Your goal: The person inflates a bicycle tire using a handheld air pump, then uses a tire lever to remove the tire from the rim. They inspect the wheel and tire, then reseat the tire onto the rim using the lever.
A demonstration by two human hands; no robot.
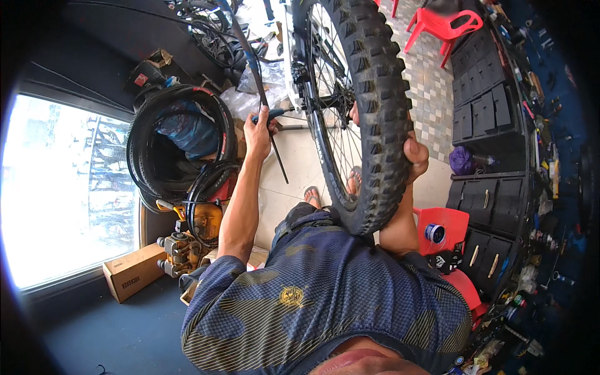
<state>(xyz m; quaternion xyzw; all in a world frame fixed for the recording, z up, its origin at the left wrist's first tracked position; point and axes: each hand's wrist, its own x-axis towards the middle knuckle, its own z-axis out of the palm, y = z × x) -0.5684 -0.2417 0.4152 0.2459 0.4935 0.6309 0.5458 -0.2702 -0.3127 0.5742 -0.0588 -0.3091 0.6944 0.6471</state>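
Note:
A bicycle wheel with a chunky black knobbly tyre (381, 119) stands upright before me, mounted on a bike. My left hand (258, 132) is closed around a blue-handled tool (275, 117) whose thin shaft points at the hub side of the wheel. A long dark rod (279, 159) slants past that hand. On the wheel's right, my right hand (416, 155) curls against the tyre. Most of that hand is hidden behind the wheel, and a fingertip shows through the spokes (354, 115) near the hub.
Tyres (178, 147) and an orange machine (203, 222) stand at the left, beside a cardboard box (133, 273). To the right are a red chair (451, 219) with a small tub (434, 233), black drawers (481, 203) and a tool-covered bench. Another red chair (445, 28) is farther off.

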